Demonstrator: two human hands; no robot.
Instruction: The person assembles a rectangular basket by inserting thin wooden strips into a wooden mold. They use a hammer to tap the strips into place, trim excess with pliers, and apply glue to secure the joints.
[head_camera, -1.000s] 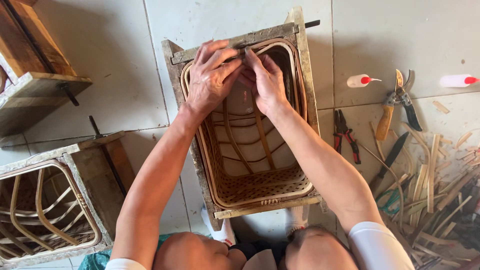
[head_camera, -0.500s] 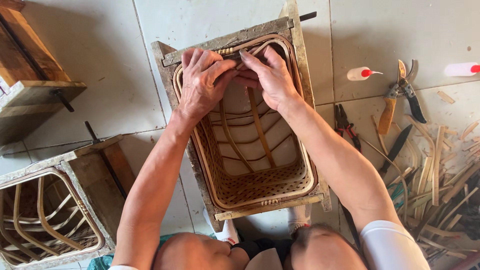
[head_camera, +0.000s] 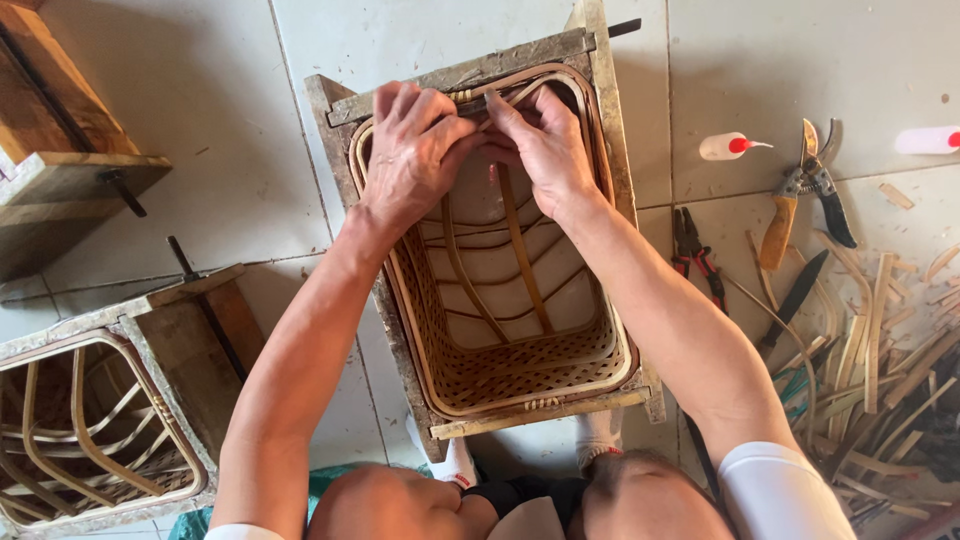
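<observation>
A half-woven basket (head_camera: 500, 320) sits inside a wooden frame (head_camera: 470, 75) on the tiled floor (head_camera: 200, 130), right between the person's knees. Both hands are at the far rim of the basket. The left hand (head_camera: 410, 155) is curled and pinches a thin cane strip (head_camera: 500, 97) at the rim. The right hand (head_camera: 545, 150) presses its fingertips on the same strip, fingers bent. Red pliers (head_camera: 695, 255), garden shears (head_camera: 810, 190) and a small glue bottle (head_camera: 730, 146) lie to the right, near a heap of cane scraps (head_camera: 880, 340). Another frame with a basket (head_camera: 90, 420) stands at the left.
</observation>
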